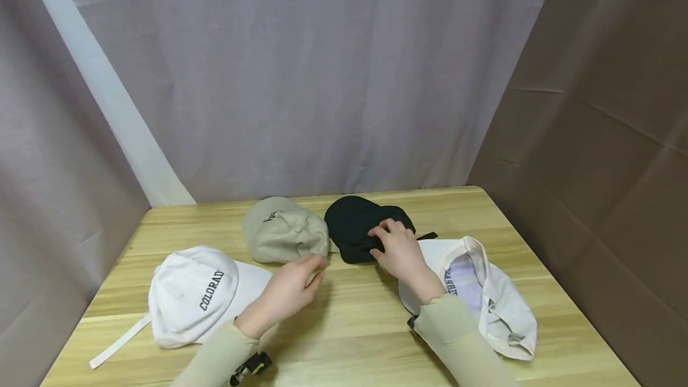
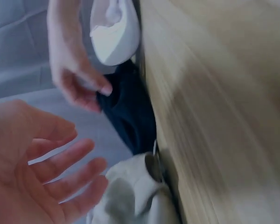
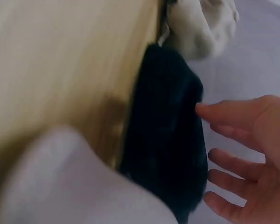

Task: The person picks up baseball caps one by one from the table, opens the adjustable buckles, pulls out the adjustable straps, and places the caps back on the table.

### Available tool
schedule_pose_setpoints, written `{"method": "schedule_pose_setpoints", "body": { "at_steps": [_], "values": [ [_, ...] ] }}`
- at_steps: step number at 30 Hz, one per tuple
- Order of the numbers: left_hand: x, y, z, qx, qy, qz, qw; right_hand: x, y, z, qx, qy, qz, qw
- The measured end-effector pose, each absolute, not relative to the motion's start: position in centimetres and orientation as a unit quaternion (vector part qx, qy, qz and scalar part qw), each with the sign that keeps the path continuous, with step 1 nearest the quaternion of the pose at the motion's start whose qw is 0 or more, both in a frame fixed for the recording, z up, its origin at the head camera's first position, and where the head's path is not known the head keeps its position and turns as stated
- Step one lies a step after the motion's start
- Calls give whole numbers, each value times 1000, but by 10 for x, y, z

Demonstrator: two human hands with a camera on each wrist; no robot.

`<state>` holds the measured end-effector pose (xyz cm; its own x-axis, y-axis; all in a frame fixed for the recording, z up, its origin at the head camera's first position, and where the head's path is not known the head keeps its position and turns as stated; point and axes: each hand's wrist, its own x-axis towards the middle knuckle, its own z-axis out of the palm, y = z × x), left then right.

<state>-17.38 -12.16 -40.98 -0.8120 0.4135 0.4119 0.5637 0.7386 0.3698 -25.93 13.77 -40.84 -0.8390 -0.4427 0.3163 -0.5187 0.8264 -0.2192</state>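
At the back of the table lie a beige cap point(image 1: 285, 232) and, to its right, a black cap point(image 1: 349, 226). My right hand point(image 1: 400, 251) is over the right part of the black cap, fingers spread and slightly bent; in the right wrist view the fingertips are at the edge of the dark cap point(image 3: 163, 130), and contact is unclear. My left hand point(image 1: 290, 288) is just in front of the beige cap, holding nothing; the left wrist view shows its fingers point(image 2: 70, 172) loosely spread near the beige cap point(image 2: 135, 191).
A white cap point(image 1: 183, 297) with dark lettering lies at the left, its strap toward the front left. Another white cap point(image 1: 507, 303) lies at the right with its inside showing, partly behind my right forearm. Grey curtains point(image 1: 322, 76) stand behind the wooden table point(image 1: 344, 339).
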Motion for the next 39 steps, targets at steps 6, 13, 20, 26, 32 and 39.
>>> {"method": "schedule_pose_setpoints", "body": {
  "at_steps": [6, 13, 20, 26, 32, 39],
  "values": [
    [-221, -99, -416, -312, -924, -135, 173, -258, 120, -421, 271, -950, 98, 116],
    [-244, -80, -438, -289, -950, -16, 116, -264, 113, -435, 276, -951, 51, 131],
    [-251, -63, -449, -229, -965, -23, 126, -265, 112, -430, 308, -936, 73, 154],
    [-258, -60, -440, -232, -952, -3, 197, -264, 112, -424, 326, -924, 98, 175],
    [-278, -63, -405, -238, -943, -50, 229, -268, 120, -413, 288, -912, 168, 239],
    [-294, -71, -343, -197, -927, -190, 257, -271, 132, -400, 214, -887, 237, 334]
  ]
}}
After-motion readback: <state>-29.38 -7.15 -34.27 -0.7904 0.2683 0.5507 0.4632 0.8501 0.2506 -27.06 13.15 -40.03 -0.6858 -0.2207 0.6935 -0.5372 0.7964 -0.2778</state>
